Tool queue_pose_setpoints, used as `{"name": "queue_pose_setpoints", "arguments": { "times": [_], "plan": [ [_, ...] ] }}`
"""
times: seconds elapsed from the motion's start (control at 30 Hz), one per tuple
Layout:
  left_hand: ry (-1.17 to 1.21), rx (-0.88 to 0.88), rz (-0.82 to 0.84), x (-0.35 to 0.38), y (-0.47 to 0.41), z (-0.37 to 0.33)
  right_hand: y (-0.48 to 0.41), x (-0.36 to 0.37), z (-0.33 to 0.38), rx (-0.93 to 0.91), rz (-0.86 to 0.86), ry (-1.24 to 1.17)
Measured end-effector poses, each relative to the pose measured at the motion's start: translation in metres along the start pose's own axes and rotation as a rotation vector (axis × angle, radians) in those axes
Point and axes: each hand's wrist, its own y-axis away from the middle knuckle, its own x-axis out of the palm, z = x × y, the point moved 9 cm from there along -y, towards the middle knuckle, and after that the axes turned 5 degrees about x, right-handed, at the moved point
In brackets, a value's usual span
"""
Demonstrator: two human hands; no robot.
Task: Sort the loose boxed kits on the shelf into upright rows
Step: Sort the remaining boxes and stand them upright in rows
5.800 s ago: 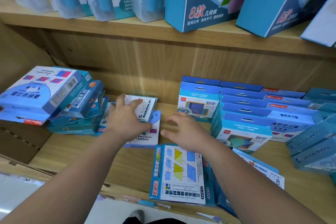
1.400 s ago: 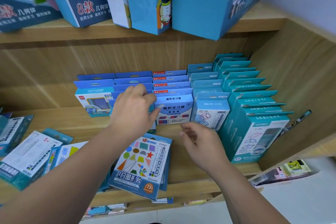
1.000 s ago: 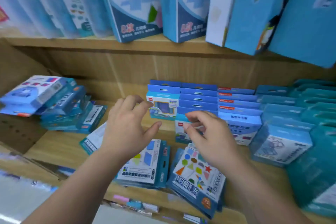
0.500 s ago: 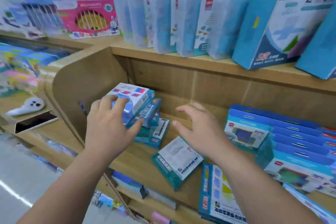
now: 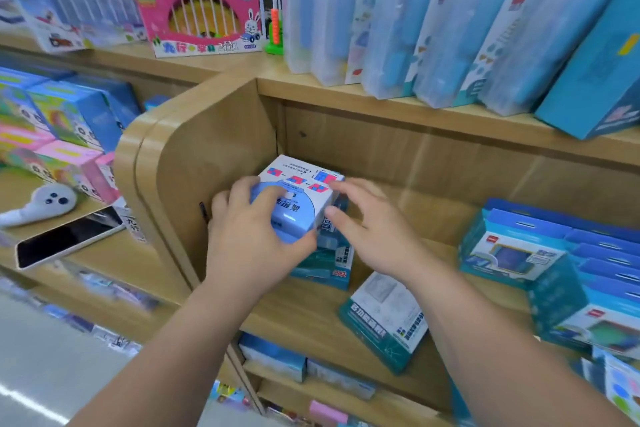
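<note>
Both hands on top box, shelf wall just left.

Your two forearms are bare from the bottom of the view to the wrists, with no sleeves showing. Your bare left hand and bare right hand wear no gloves, rings, watch or bracelets; fingernails are short and unpainted.

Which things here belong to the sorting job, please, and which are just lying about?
Job:
- white-topped kit, gripped by the left hand
- right hand, at its side
- stack beneath it
- flat teal kit
- upright rows

Lying about:
- phone
- pink box
- clear cases
</note>
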Motion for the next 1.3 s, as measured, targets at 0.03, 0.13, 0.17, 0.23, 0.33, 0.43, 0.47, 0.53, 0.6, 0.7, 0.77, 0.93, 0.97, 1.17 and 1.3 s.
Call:
{"name": "queue_pose_setpoints", "arguments": {
  "times": [0.03,0.13,0.17,0.23,0.33,0.43,0.47,0.53,0.6,0.7,0.77,0.93,0.97,1.17,1.3],
  "plan": [
    [0.045,0.031,-0.025,-0.004,0.0,-0.001,0.0,-0.005,-0.001,0.004,-0.033,-0.009],
    [0.163,0.225,-0.043,-0.021,0.003,-0.014,0.002,-0.026,-0.003,0.022,-0.118,-0.04],
    [0.202,0.32,-0.013,-0.025,0.006,-0.021,0.003,-0.032,-0.004,0.042,-0.106,-0.062],
    [0.278,0.51,0.099,-0.028,0.015,-0.037,0.007,-0.037,-0.008,0.104,-0.014,-0.112],
    [0.392,0.658,0.302,-0.019,0.031,-0.052,0.02,-0.027,-0.013,0.175,0.243,-0.261],
    [0.461,0.693,0.389,-0.01,0.039,-0.065,0.035,-0.017,-0.024,0.235,0.405,-0.269],
    [0.494,0.699,0.407,-0.007,0.039,-0.07,0.038,-0.017,-0.029,0.249,0.408,-0.243],
    [0.556,0.716,0.445,-0.003,0.039,-0.081,0.046,-0.021,-0.038,0.269,0.416,-0.243],
    [0.596,0.748,0.469,0.002,0.04,-0.095,0.058,-0.024,-0.048,0.298,0.474,-0.265],
    [0.624,0.793,0.441,0.008,0.04,-0.122,0.079,-0.037,-0.064,0.328,0.506,-0.311],
    [0.619,0.824,0.43,0.016,0.041,-0.14,0.092,-0.054,-0.079,0.358,0.46,-0.384],
    [0.621,0.806,0.47,0.051,0.043,-0.184,0.131,-0.12,-0.128,0.431,0.149,-0.45],
    [0.636,0.773,0.463,0.058,0.043,-0.193,0.14,-0.134,-0.136,0.434,0.083,-0.457],
    [0.852,0.37,0.46,0.102,0.053,-0.255,0.196,-0.202,-0.182,0.437,-0.174,-0.529],
    [0.996,0.186,0.54,0.132,0.069,-0.303,0.233,-0.24,-0.211,0.395,-0.313,-0.564]
  ]
}}
